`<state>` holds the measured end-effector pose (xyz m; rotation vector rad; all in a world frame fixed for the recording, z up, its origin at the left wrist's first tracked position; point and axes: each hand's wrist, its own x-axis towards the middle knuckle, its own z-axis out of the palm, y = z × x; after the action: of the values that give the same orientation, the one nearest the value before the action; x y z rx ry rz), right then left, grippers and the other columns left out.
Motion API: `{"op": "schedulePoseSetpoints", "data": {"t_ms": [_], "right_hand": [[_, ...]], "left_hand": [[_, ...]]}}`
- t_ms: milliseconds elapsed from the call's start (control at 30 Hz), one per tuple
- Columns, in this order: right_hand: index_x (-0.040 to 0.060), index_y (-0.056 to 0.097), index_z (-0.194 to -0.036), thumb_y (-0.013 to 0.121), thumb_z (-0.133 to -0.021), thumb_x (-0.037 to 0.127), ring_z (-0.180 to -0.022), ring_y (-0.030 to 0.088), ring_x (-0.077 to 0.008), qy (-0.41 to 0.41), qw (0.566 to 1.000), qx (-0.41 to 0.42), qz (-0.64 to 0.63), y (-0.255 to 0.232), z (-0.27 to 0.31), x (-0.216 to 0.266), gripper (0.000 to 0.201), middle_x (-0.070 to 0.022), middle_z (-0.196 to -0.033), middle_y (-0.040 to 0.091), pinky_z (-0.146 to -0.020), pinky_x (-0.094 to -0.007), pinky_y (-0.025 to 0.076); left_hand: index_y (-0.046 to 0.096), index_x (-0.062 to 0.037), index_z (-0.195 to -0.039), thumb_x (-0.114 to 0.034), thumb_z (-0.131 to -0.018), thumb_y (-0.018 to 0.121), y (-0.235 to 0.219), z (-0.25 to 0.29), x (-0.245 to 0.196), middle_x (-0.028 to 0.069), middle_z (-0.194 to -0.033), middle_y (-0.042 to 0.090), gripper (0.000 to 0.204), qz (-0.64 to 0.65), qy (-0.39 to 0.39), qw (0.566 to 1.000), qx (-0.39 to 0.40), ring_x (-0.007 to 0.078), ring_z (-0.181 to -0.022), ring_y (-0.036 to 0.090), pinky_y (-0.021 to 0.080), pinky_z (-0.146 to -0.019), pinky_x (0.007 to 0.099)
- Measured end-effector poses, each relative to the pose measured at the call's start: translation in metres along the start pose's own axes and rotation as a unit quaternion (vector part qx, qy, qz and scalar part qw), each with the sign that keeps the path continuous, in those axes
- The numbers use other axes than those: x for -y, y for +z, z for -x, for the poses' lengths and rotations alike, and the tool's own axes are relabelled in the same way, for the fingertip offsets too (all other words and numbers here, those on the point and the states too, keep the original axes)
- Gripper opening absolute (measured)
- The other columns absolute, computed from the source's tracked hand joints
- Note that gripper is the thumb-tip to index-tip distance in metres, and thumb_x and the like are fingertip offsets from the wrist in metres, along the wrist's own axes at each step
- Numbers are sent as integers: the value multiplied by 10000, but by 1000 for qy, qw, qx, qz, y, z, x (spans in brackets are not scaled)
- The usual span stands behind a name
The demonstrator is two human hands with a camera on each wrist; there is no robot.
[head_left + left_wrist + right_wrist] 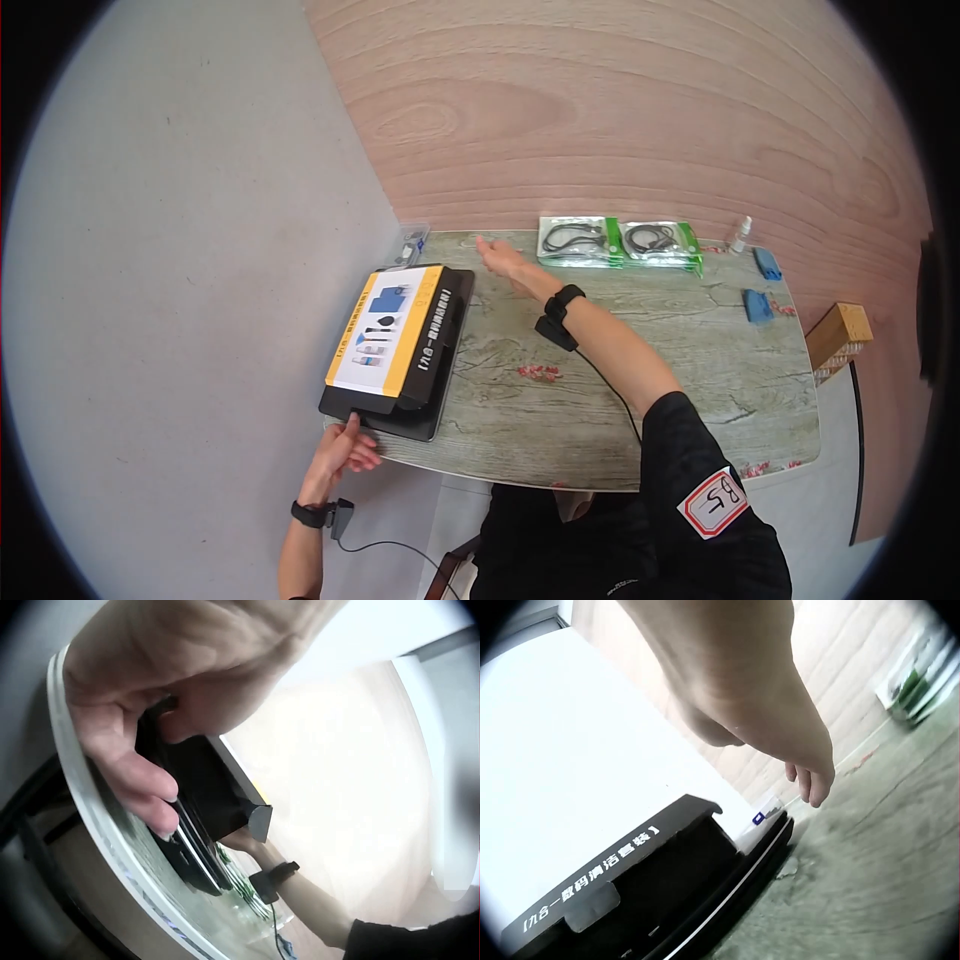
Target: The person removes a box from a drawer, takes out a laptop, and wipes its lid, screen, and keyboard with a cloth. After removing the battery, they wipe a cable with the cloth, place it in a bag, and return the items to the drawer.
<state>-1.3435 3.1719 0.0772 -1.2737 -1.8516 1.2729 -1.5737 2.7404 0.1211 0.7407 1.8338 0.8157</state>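
A box with a white, yellow and black print, its black flap loose, lies on a flat dark laptop at the table's left end. My left hand is at the laptop's near left corner. In the left wrist view its thumb reaches over the top while the curled fingertips meet the laptop's edge. My right hand is over the far side of the table, beyond the laptop's far right corner. Nothing shows in it, and its fingers extend loosely downward.
A small clear packet lies behind the laptop. Along the back edge are green-and-clear bags of black cables, a spray bottle and blue items. A wall borders the left side. A wooden box stands off the table's right end.
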Motion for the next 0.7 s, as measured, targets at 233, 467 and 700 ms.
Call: {"op": "schedulePoseSetpoints", "data": {"t_ms": [233,467,700], "right_hand": [[-21,690,-998,598,-963,404,-975,688,-387,-129,969,2,209,-99,89,13,436,-247,-1012,715,-850,-444,532],[-17,669,-1056,594,-981,328,-945,693,-358,-170,936,-5,307,-165,186,-5,361,-215,-980,719,-824,-438,534],[-31,679,-979,593,-975,272,-929,680,-418,-212,897,-82,380,-220,249,-81,315,-239,-922,718,-851,-483,532]], "left_hand": [[614,-2,-728,-397,-1080,463,32,79,-103,60,-500,578,550,-79,258,955,-125,102,-379,518,348,-366,238],[623,-3,-973,-383,-1064,502,131,61,-209,48,-655,634,410,-42,388,920,-44,75,-466,550,383,-413,225],[535,-10,-1280,-329,-953,649,252,-66,-240,227,-1210,636,471,-318,464,819,-115,417,-1100,625,502,-938,505]]}}
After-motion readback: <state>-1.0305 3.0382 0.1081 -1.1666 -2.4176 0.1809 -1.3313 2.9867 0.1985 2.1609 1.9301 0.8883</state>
